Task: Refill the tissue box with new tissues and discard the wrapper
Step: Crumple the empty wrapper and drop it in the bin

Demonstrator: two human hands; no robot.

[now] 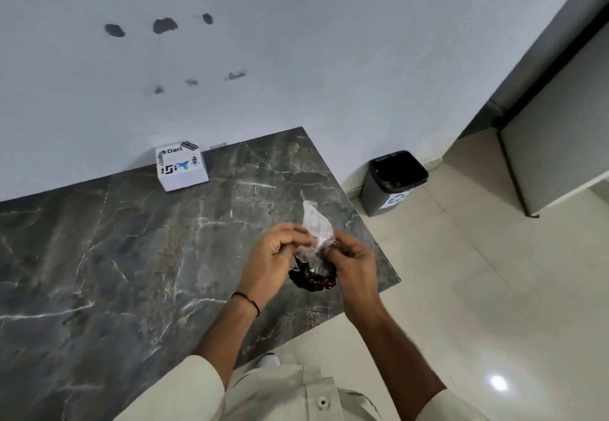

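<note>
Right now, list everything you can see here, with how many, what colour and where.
box: one, white with stickers, on the counter against the wall.
counter: one, dark grey marble with white veins, left and centre.
wrapper: one, clear plastic with a black and red part, crumpled between both hands over the counter's right corner.
bin: one, grey with a black liner, on the floor right of the counter.
wall: one, white with several dark holes, behind the counter.
floor: cream tiles, right side.
left hand: one, pinching the wrapper; dark band on the wrist.
right hand: one, pinching the wrapper.
</note>
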